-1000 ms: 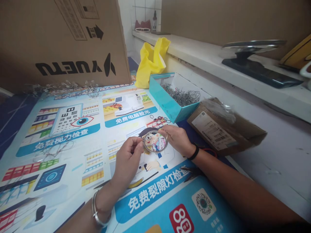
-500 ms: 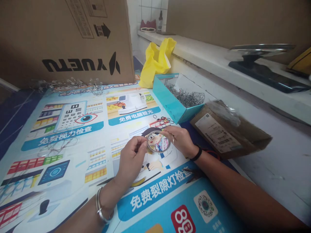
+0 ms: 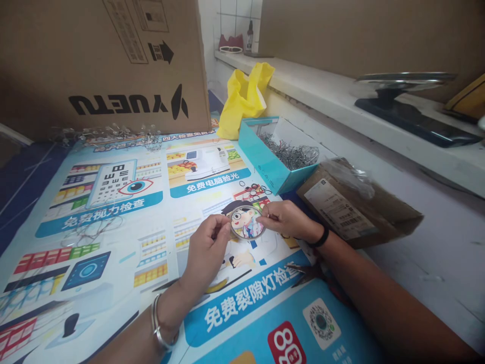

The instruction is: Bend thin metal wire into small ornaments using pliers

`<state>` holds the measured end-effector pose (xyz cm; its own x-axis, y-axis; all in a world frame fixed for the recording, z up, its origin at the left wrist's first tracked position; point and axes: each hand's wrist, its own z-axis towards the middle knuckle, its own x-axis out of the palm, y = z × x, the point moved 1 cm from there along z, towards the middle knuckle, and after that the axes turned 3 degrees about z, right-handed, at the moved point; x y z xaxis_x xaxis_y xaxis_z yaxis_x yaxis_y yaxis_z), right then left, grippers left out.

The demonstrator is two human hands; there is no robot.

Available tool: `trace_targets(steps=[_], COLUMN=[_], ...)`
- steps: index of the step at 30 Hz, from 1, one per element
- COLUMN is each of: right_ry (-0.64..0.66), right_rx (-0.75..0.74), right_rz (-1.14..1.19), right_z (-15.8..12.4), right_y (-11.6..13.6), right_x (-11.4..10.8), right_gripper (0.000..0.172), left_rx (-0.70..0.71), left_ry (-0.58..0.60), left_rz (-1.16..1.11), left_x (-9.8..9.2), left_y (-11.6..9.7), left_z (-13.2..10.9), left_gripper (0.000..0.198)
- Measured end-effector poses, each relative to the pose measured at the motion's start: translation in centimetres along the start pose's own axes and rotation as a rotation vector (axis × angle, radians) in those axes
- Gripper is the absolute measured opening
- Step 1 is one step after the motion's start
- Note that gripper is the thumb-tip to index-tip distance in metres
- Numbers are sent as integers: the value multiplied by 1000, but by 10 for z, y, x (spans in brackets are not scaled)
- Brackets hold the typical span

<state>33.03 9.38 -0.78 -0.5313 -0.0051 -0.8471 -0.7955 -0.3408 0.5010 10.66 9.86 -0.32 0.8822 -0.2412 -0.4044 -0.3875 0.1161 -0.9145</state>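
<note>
Ring (image 3: 246,238): thin, round, silvery; poster (image 3: 189,210) visible through.

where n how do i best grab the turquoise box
Probably by the long left wall of the turquoise box, coming from the left and pinching over its rim: that side is exposed and the top open, while the brown parcel crowds the near right end. Keep it level, as tangled thin metal pieces lie inside.

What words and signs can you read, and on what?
"YUETU", upside down: big box
Arrow: big box
"免费视力检查": poster
"免费电脑验光": poster
"免费裂隙灯检查": poster
"四大检查免费": poster top, rest blurred
"快手": poster's red logo
"E" signs: poster's eye chart
Too small: label on small box, big box's fine print, QR code's caption
</note>
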Motion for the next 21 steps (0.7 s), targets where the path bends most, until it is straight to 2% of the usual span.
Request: trace_targets(steps=[3, 5, 12, 21], right_ry=[109, 138, 75, 84], right_rx=[2, 10, 37, 51], right_rz=[44, 51, 57, 33], right_z=[1, 2, 6, 5], right_y=[1, 3, 10, 9], right_x=[-3, -4, -1, 0], right_gripper=[34, 36, 36, 34], left_rx=[1, 2, -9, -9], left_ry=[4, 6, 12, 8], left_rz=[-1, -1, -3, -6], left_x=[0, 0, 0, 1], left_y=[1, 1, 3, 2], left_z=[0, 0, 1, -1], left_gripper=[16, 16, 14, 14])
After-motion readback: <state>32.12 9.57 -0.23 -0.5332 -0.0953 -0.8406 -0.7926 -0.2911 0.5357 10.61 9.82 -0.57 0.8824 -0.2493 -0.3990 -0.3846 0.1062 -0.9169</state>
